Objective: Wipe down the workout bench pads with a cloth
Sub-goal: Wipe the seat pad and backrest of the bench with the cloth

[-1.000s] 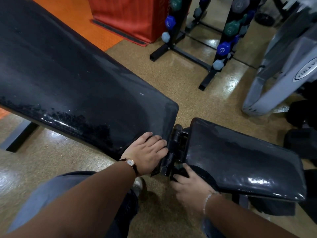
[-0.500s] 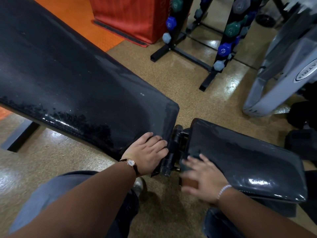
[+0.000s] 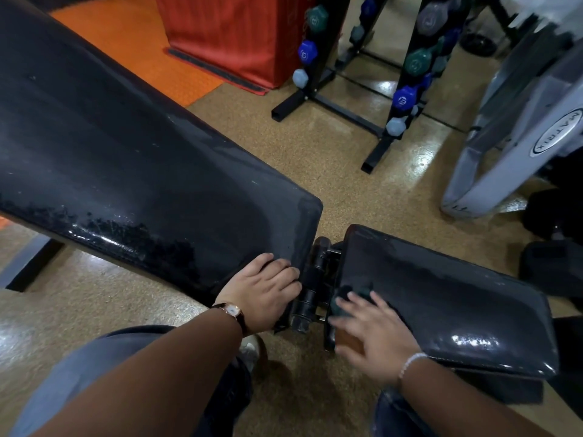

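The long black back pad (image 3: 132, 171) of the bench slopes across the left of the view, its surface streaked and shiny. My left hand (image 3: 263, 294), with a wristwatch, rests flat on the near corner of that pad, fingers together. The shorter black seat pad (image 3: 441, 298) lies to the right, past the black hinge bracket (image 3: 310, 288). My right hand (image 3: 375, 335), blurred by motion, presses a dark green cloth (image 3: 347, 298) against the near left corner of the seat pad. Most of the cloth is hidden under the palm.
A black rack (image 3: 407, 67) of blue, green and grey dumbbells stands on the speckled tan floor behind the bench. A red padded box (image 3: 233, 36) and orange matting sit at the back left. A grey machine frame (image 3: 517, 121) rises at the right. My legs are below.
My right hand has moved up from under the seat pad's near edge onto its corner, with the cloth now showing beneath the fingers. My left hand has stayed in place.
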